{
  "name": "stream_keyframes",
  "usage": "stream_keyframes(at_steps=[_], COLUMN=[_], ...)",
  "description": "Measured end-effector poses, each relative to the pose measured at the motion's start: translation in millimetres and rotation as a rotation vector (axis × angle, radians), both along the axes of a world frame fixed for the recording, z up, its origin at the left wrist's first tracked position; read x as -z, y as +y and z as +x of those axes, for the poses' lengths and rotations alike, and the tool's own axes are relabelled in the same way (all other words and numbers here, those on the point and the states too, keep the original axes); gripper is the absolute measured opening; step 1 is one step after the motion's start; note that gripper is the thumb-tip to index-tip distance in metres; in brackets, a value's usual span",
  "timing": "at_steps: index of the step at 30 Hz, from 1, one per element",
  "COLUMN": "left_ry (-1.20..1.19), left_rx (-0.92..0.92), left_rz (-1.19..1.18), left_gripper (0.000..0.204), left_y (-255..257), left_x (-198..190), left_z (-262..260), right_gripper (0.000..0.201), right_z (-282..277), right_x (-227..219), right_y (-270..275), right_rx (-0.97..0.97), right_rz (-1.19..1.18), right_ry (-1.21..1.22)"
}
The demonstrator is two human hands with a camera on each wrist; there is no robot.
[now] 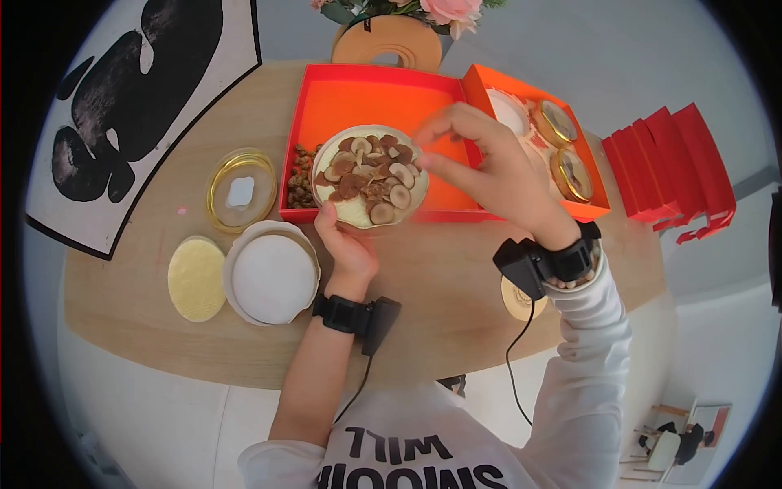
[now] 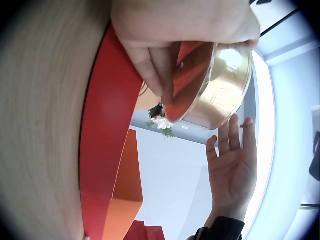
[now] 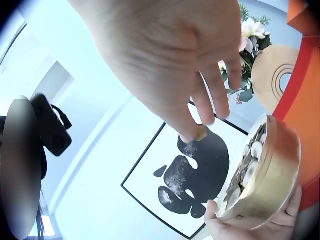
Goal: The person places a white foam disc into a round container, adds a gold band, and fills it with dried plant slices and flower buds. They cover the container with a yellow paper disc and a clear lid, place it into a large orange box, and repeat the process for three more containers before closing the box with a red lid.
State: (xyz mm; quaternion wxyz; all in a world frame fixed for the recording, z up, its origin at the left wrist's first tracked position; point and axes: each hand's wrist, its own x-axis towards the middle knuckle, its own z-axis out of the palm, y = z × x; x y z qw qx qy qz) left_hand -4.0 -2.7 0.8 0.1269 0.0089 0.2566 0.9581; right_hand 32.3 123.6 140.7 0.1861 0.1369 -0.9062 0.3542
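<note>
My left hand (image 1: 349, 251) grips a round gold tin (image 3: 272, 182) from below, thumb on the near rim. Dried mushroom slices (image 1: 371, 175), brown-capped and pale, lie over a cream layer inside it. Over the tin's right rim, my right hand (image 1: 497, 175) pinches a small tan piece (image 3: 201, 132), seemingly a mushroom slice, at its fingertips; the other fingers stand loosely extended. The tin is held above the left part of a red box (image 1: 391, 90) with an orange inside. Brown dried pieces (image 1: 302, 175) show in the box, left of the tin.
Left of the box are a clear gold-rimmed lid (image 1: 213, 196), a gold oval disc (image 1: 195, 279) and a white-topped round container (image 1: 272, 279). Gold-lidded jars (image 1: 572, 174) stand in the box's right section. Red bags (image 1: 680, 167) are at far right, flowers (image 1: 452, 11) behind.
</note>
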Motion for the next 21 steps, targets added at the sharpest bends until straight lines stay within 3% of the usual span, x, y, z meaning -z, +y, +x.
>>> stream_keyframes(at_steps=[1,4,7,10,13,17,21], left_ry=[0.010,-0.032,-0.043,-0.024,-0.006,-0.010,-0.012], left_rx=[0.004,-0.014,-0.011,-0.009,-0.023,-0.018,-0.012], left_rz=[-0.005,-0.024,-0.009,0.003,-0.006,-0.011,-0.006], left_gripper=[0.060,0.060,0.059,0.059,0.059,0.060,0.061], left_y=[-1,0,1,1,1,1,1], left_x=[0,-2,-2,0,-1,0,2], left_z=[0,0,0,0,0,-1,-1], right_gripper=[0.011,0.012,0.019,0.034,0.046,0.047,0.049], right_z=[-3,-4,-2,0,-2,-3,-4], right_x=[1,10,28,47,84,89,87], right_y=[-1,13,34,50,55,33,31], right_rx=[0.010,0.186,0.294,0.297,0.169,-0.067,-0.115], right_rz=[0.038,0.075,0.058,0.158,0.302,0.071,0.086], right_ry=[0.124,0.169,-0.032,-0.483,-0.567,-0.588,-0.684])
